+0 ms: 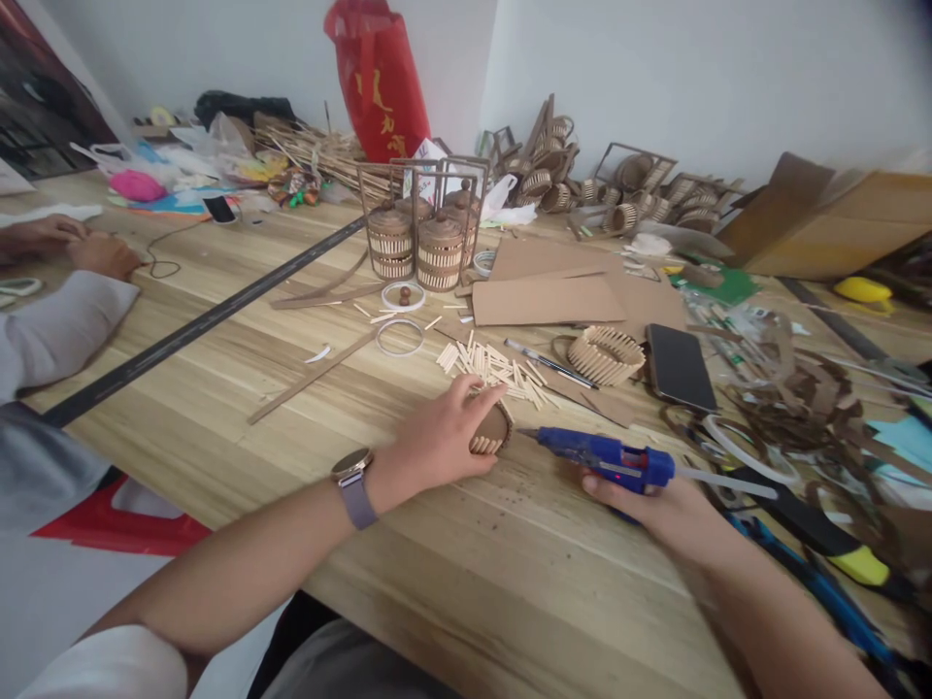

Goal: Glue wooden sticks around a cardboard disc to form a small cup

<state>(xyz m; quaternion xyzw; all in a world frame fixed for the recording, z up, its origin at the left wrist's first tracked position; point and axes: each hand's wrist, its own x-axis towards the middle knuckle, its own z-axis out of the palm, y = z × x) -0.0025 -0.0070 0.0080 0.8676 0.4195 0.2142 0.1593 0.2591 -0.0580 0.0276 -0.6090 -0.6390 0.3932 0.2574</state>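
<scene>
My left hand (pixel 437 437), with a watch on its wrist, is closed around a small round cardboard basket (pixel 491 427) on the wooden table; short pale sticks line part of its side. My fingers cover much of its left part. In my right hand (pixel 655 500) is a blue glue gun (pixel 604 454), its nozzle pointing left, close to the basket's right edge. A white glue stick (pixel 728 482) runs out of its back. Just behind the basket lies a loose pile of short wooden sticks (pixel 502 369). A larger stick-sided ring (pixel 606 355) sits to the right of the pile.
Finished lidded baskets in frames (pixel 439 250) stand at the back centre. Cardboard sheets (pixel 549 301), a black phone (pixel 681 367) and tangled brown strips (pixel 786 388) lie to the right. A long black strip (pixel 211 320) crosses the left side, near another person's hands (pixel 102 254).
</scene>
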